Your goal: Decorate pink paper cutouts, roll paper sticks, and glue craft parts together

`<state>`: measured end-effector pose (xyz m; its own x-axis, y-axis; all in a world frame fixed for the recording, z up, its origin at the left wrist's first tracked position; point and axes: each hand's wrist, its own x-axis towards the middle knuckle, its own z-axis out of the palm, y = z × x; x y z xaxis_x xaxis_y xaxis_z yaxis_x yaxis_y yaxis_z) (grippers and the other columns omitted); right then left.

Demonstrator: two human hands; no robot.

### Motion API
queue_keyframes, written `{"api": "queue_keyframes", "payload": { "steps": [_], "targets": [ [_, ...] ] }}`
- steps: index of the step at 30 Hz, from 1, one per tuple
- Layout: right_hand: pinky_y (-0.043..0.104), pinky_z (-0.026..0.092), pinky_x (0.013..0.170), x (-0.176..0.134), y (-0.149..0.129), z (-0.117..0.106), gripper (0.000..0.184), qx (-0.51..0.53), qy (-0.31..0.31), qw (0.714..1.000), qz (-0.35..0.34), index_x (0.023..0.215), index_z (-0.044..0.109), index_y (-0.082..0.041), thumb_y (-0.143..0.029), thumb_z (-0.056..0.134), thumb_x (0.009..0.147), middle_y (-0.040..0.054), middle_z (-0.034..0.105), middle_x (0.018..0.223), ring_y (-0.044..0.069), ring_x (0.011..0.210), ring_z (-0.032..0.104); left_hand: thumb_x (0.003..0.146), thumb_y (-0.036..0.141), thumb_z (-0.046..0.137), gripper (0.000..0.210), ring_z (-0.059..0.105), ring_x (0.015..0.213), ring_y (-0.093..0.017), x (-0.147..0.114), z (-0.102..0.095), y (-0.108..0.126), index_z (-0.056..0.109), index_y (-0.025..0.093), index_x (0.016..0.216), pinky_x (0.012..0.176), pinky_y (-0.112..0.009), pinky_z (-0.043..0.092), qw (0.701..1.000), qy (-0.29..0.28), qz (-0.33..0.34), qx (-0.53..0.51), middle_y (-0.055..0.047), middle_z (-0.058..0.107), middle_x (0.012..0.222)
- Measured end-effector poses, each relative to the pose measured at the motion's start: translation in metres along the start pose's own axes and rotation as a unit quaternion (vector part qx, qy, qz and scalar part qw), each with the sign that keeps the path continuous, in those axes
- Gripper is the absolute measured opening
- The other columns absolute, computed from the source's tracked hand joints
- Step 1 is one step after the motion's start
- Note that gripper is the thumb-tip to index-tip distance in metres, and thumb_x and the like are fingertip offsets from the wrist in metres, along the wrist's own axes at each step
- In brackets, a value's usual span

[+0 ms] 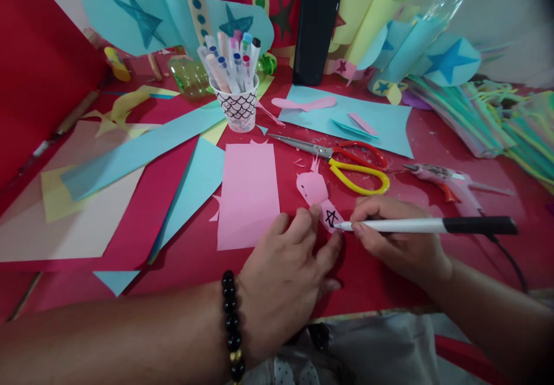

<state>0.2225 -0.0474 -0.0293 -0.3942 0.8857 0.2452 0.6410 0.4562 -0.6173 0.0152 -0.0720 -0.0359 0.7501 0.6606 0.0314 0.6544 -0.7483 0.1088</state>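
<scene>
A small pink paper cutout (313, 187) with a rounded head, a tiny drawn eye and a fringed tuft lies on the red table. A black outlined star (332, 218) is drawn on its lower strip. My left hand (288, 264), wearing a black bead bracelet (231, 318), holds the cutout down with its fingertips. Between the fingers of my right hand (396, 243) is a white marker (402, 225) with a black end, its tip touching the paper at the star's lower edge. Left of the cutout lies a pink paper rectangle (249, 194).
Scissors (335, 153) with red and yellow handles lie beyond the cutout. A pink glue gun (450, 180) with a cord rests at right. Behind stand a cup of markers (237, 105), a black phone (318, 30) and paper-wrapped bottles. Coloured sheets (142, 148) cover the left side.
</scene>
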Motion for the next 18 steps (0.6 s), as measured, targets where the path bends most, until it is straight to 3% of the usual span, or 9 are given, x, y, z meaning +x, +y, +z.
{"api": "queue_keyframes", "payload": {
  "steps": [8,12,18],
  "targets": [
    [0.023,0.039,0.048,0.0012,0.0006,0.0025,0.009,-0.017,0.039,0.998,0.034,0.070,0.056,-0.021,-0.014,0.058,0.076,-0.0028,0.058,0.061,0.011,0.050,0.050,0.095,0.047,0.029,0.054,0.036,0.124,-0.031,-0.0007,-0.0015,0.0001,0.034,0.016,0.140,0.093,-0.043,0.034,1.000,-0.008,0.005,0.006,-0.020,0.036,0.142],
    [0.024,0.041,0.050,0.0008,0.0018,0.0022,0.007,-0.010,0.017,0.999,0.026,0.073,0.057,-0.021,-0.016,0.059,0.076,-0.0023,0.059,0.063,0.012,0.053,0.052,0.095,0.046,0.028,0.055,0.035,0.124,-0.030,-0.0004,-0.0011,-0.0002,0.033,0.016,0.140,0.094,-0.043,0.033,1.000,-0.006,0.004,0.009,-0.020,0.035,0.143],
    [0.023,0.040,0.048,0.0012,0.0009,0.0020,0.010,-0.017,0.039,0.999,0.033,0.072,0.056,-0.021,-0.013,0.058,0.076,-0.0027,0.058,0.062,0.011,0.052,0.051,0.094,0.047,0.030,0.055,0.035,0.124,-0.030,0.0004,-0.0013,-0.0002,0.034,0.016,0.140,0.093,-0.043,0.035,1.000,-0.006,0.003,0.010,-0.019,0.037,0.142]
  ]
}}
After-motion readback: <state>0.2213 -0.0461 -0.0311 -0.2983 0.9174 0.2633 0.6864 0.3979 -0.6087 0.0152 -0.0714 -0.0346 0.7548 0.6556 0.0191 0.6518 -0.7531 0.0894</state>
